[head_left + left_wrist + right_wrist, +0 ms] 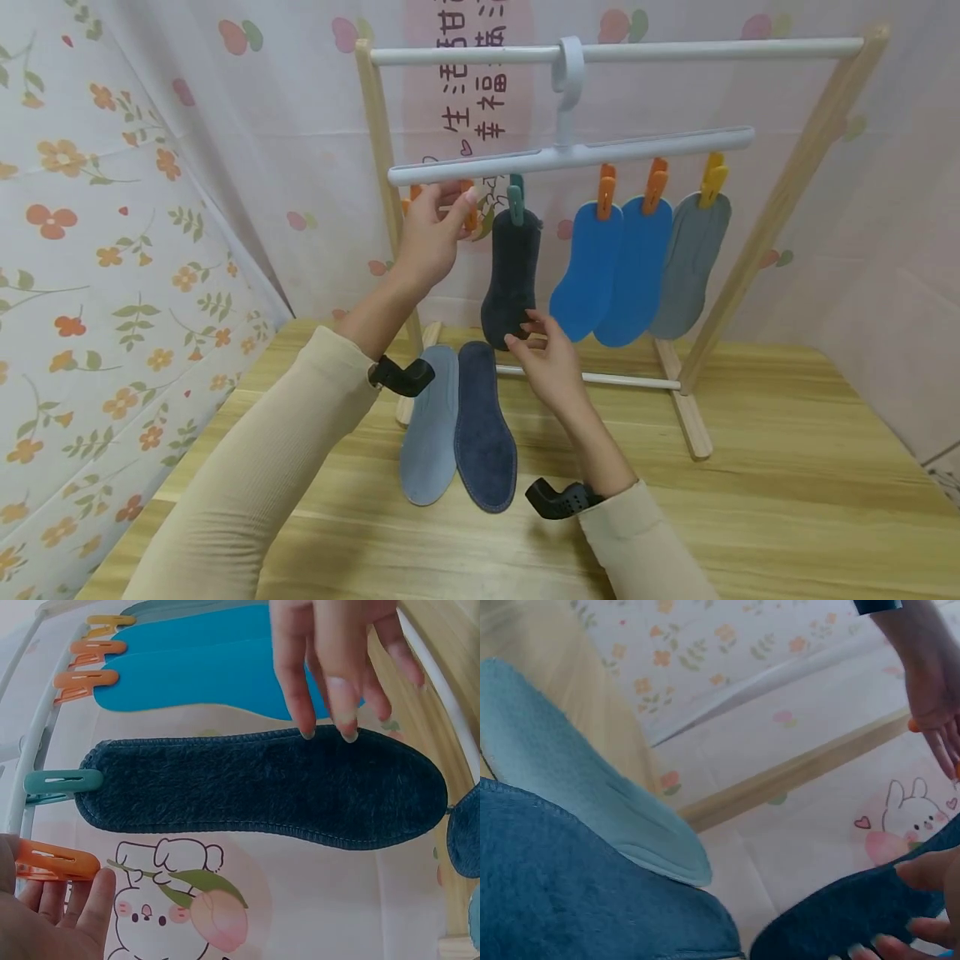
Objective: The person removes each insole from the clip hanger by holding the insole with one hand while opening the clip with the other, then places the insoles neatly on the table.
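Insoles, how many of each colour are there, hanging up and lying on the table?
Dark navy insoles: 2, one hanging and one on the table
Bright blue insoles: 2, both hanging
Grey insoles: 2, one hanging and one on the table
Total: 6 insoles
The right hand touches the hanging navy one; the left hand holds an orange clip.

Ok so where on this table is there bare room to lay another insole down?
Bare wood lies on the table right of the rack's right foot, and in front between the two sleeves. It is crowded by the left foot, where the grey insole and dark blue insole lie side by side, and under the hanging dark insole that the right hand touches.
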The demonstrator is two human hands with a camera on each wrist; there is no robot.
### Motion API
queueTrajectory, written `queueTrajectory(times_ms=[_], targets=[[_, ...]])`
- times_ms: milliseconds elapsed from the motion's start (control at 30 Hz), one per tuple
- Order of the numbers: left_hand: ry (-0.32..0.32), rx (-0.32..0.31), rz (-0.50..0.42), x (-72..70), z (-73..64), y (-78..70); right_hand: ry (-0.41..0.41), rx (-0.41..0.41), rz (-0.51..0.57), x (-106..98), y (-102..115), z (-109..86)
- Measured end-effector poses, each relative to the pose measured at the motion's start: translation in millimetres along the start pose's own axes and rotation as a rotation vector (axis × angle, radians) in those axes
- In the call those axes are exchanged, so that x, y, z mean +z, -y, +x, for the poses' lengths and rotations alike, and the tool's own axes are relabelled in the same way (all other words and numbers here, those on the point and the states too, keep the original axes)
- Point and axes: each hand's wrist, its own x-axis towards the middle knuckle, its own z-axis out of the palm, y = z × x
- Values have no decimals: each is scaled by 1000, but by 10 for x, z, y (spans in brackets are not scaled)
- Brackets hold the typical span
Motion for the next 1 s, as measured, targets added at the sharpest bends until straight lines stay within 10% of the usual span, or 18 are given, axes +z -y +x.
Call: queueTrajectory(times_ms=[1000], targets=[[4,-17,-30,75,-43,-1,23,54,-74,-43,-176,91]])
